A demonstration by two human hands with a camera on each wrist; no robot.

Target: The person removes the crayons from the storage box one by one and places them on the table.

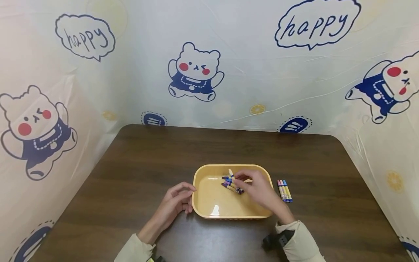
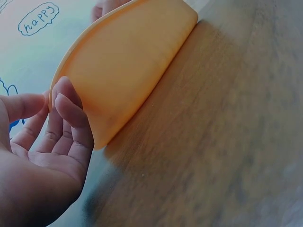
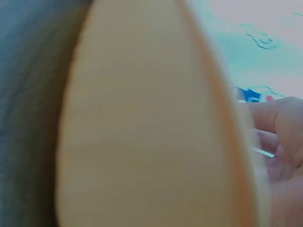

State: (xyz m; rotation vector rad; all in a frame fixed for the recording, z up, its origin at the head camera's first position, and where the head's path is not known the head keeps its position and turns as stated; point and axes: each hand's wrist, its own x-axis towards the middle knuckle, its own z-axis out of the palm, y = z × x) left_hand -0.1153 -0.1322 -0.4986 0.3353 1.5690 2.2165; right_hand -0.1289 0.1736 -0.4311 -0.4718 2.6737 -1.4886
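A yellow plastic tray (image 1: 209, 211) stands on the table, several crayons (image 1: 231, 187) with dark and purple tips lying loosely in it. My right hand (image 1: 256, 185) reaches over the tray's right side and pinches a pale-tipped crayon (image 1: 231, 173) just above that pile. In the right wrist view the tray's wall (image 3: 142, 118) hides most of this hand. At the left end, my left hand (image 1: 175, 202) holds the tray's rim between thumb and fingers. The left wrist view shows the fingertips (image 2: 68, 90) curled against the outer wall.
To the right of the tray, three crayons (image 1: 284, 191) with pink and blue tips lie side by side on the dark wooden table (image 1: 147, 156). A printed curtain (image 1: 242, 72) with bears and speech bubbles rises behind the table and along both sides.
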